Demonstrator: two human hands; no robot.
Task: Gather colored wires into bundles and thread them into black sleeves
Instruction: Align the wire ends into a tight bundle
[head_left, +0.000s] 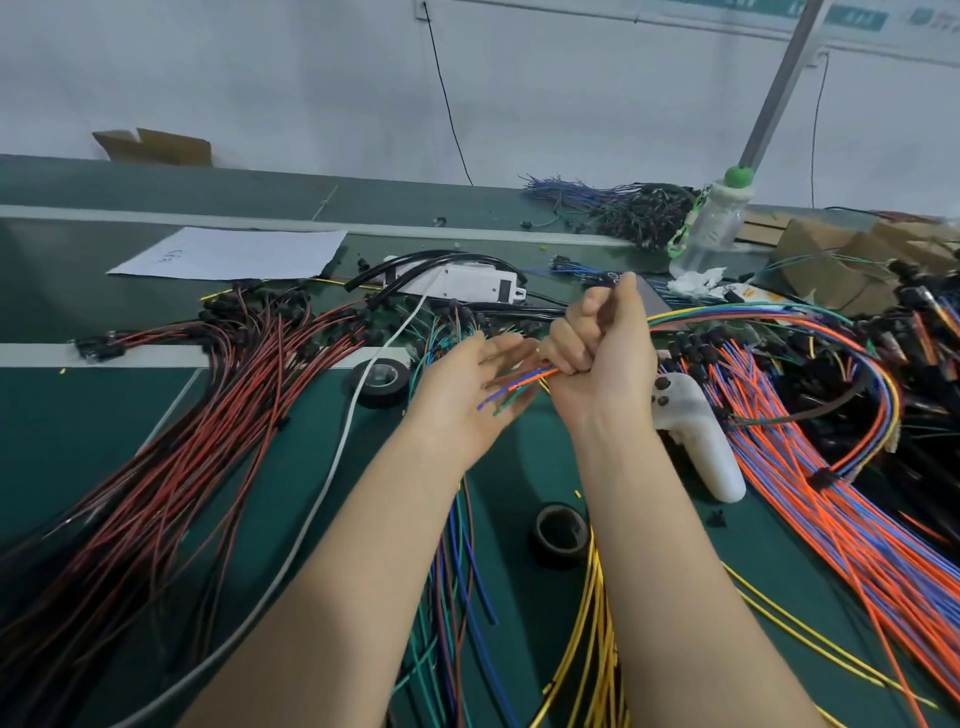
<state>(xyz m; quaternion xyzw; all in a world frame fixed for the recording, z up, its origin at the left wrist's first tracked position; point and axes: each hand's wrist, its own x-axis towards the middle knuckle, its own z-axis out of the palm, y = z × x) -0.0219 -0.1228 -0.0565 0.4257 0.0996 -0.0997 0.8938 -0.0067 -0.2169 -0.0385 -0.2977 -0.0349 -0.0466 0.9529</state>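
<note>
My right hand (597, 353) grips a bundle of colored wires (519, 384) in its fist above the green table; orange, blue and green ends stick out to the left. The bundle loops out behind the fist to the right (779, 317) and curves down. My left hand (472, 395) is held flat, palm up, fingers straight, with the wire ends lying against its palm. Black sleeves (410, 270) lie farther back beside a white box. Loose blue, green and brown wires (457, 597) hang below my left wrist.
A big pile of red and black wires (197, 441) covers the left. Orange and blue wires (831, 509) fill the right. Two black tape rolls (379, 382) (561, 535), a white handle tool (696, 436), yellow wires (592, 649), a white cable (332, 467), paper (234, 254) and a bottle (711, 228) lie around.
</note>
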